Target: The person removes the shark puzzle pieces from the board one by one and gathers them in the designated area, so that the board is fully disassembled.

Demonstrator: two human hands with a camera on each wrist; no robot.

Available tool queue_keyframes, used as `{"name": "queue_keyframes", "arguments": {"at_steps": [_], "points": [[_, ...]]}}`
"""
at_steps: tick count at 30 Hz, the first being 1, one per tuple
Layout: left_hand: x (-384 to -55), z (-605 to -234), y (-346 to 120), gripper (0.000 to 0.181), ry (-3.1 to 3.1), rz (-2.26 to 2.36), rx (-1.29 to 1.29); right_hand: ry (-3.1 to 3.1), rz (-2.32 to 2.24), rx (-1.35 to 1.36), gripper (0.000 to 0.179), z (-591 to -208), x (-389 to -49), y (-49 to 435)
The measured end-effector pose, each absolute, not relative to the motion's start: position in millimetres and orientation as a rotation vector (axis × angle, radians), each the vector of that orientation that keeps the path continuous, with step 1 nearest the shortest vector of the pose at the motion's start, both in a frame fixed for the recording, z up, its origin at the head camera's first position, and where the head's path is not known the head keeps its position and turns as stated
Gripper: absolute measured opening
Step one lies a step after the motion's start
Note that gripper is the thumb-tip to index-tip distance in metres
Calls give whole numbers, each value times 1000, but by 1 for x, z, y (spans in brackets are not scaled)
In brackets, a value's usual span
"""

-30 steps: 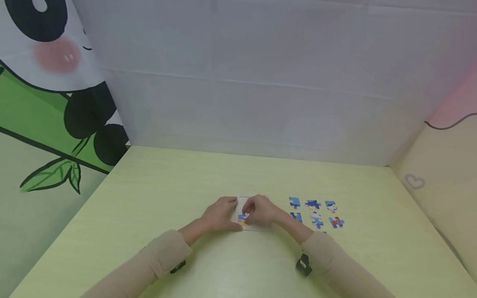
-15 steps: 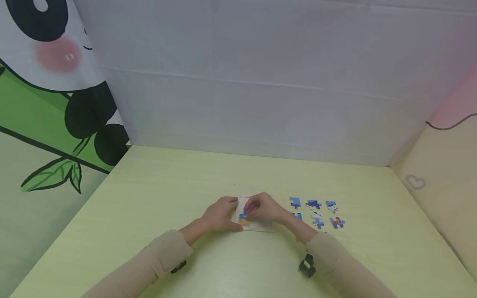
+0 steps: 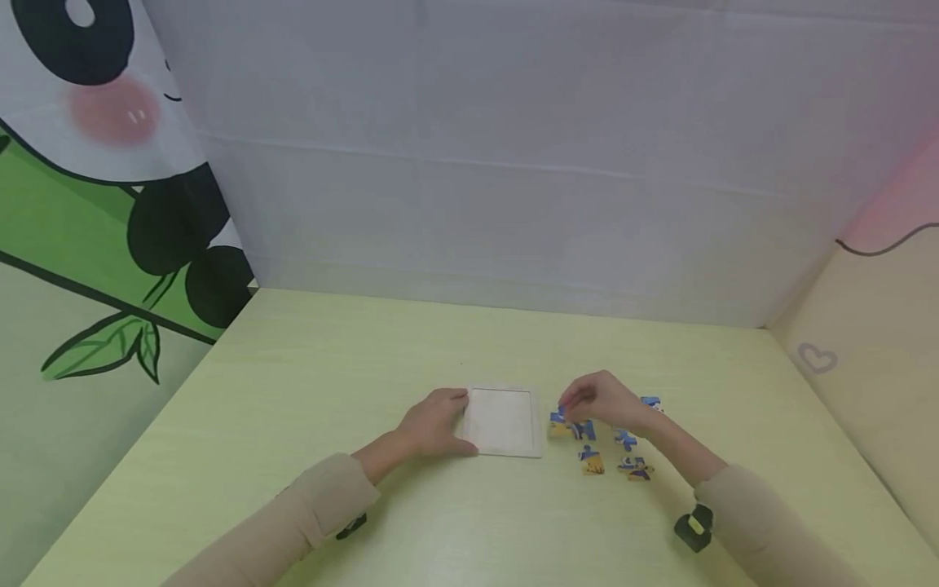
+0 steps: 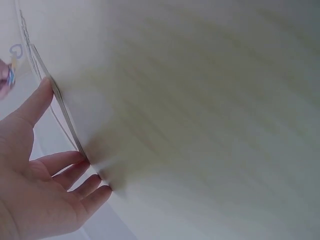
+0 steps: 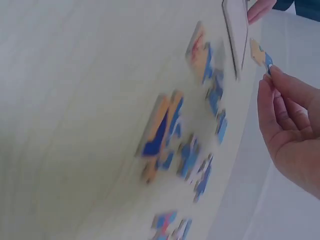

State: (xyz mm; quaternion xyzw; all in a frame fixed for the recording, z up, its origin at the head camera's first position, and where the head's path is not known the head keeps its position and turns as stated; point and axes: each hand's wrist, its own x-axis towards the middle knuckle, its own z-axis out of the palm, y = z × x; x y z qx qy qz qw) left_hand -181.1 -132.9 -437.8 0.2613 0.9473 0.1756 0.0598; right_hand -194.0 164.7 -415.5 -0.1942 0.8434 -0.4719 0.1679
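My left hand grips the left edge of a shallow white puzzle tray, thumb at the near corner and index finger near the far one. The left wrist view shows the fingertips right at the tray's thin edge. To the right of the tray, my right hand pinches a blue and yellow jigsaw piece between thumb and fingers. In the right wrist view this piece is held above the table. Several loose jigsaw pieces lie beneath and around the right hand, some hidden behind it.
A pale yellow tabletop bears the tray and pieces. Behind it stands a whitish backdrop. Cartoon-printed side panels flank the table. More pieces lie close below the right forearm.
My right hand has moved rightward from over the tray to above the loose pieces, carrying the blue and yellow piece out of the tray. The left hand has stayed in place.
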Motion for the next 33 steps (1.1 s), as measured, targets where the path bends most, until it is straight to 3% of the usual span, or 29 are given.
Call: {"name": "queue_keyframes", "arguments": {"at_steps": [15, 33], "points": [[-183, -443, -136, 79, 2876, 559, 856, 2372, -1261, -415, 22, -423, -161, 282], [-184, -443, -137, 79, 2879, 542, 820, 2477, -1138, -506, 21, -443, -150, 305]]}}
